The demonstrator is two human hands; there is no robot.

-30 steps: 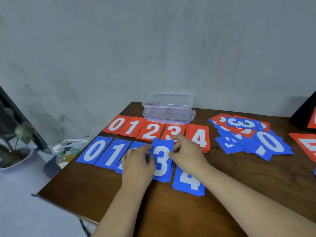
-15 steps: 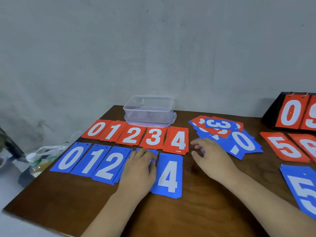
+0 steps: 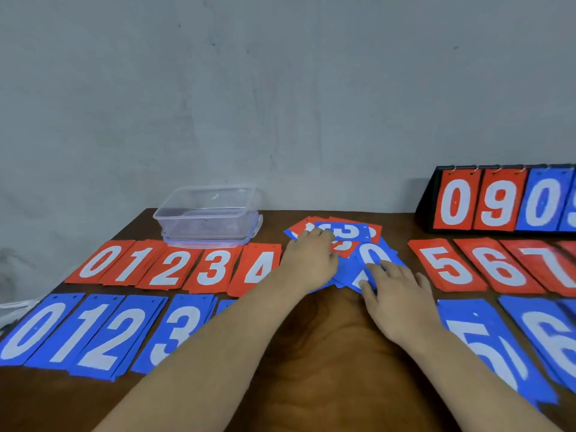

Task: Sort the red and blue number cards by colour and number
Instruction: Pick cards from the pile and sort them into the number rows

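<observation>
An unsorted pile of red and blue cards lies at the table's back centre, with a blue 3 and a blue 0 card on top. My left hand rests flat on the pile's left side. Over on the near right, my right hand touches the blue cards with spread fingers. Red stacks 0 to 4 form a row at the left, with blue stacks 0 to 3 in front. My left forearm mostly hides the blue 4 stack. Red 5, 6, 7 and blue 5, 6 lie at the right.
A clear plastic container stands behind the red row. At the back right a black flip scoreboard shows red 0, 9 and blue 0. The brown table shows bare wood between my forearms. A grey wall rises behind.
The blue 3 card now lies on its stack in the blue row. Both hands have moved right and back onto the unsorted pile, and the view has swung right.
</observation>
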